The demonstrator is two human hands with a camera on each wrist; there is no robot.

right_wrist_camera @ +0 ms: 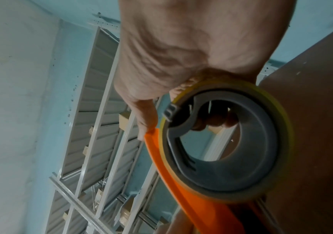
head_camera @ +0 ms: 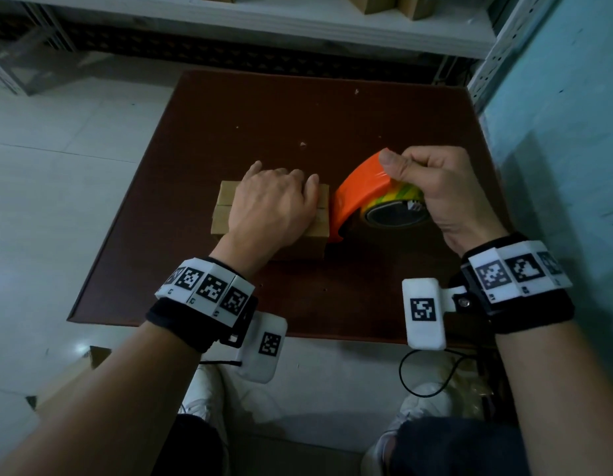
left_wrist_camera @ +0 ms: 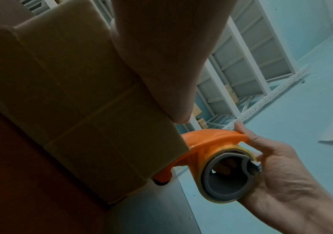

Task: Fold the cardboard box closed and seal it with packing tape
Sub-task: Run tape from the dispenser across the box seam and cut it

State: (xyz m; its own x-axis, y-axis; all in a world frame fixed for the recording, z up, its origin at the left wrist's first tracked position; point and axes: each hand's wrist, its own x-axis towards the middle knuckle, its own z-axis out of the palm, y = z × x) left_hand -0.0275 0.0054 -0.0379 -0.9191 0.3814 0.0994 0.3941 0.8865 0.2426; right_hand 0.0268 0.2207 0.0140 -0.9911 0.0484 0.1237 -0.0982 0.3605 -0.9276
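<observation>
A small brown cardboard box (head_camera: 226, 207) (left_wrist_camera: 65, 101) lies on the dark brown table (head_camera: 298, 125), its top flaps folded shut. My left hand (head_camera: 277, 197) rests flat on top of it, fingers straight, pressing the flaps down. My right hand (head_camera: 432, 187) (left_wrist_camera: 277, 167) grips an orange tape dispenser (head_camera: 361, 190) (left_wrist_camera: 207, 139) (right_wrist_camera: 183, 186) with a roll of clear tape (left_wrist_camera: 227, 177) (right_wrist_camera: 227, 142), thumb on the orange guard and fingers through the grey core. The dispenser's front end sits against the box's right side.
White metal shelving (head_camera: 298, 25) with several cardboard boxes stands behind the table. A teal wall (head_camera: 566, 115) runs along the right. Pale floor tiles (head_camera: 57, 132) lie to the left. A piece of cardboard (head_camera: 74, 372) sits on the floor by my left knee.
</observation>
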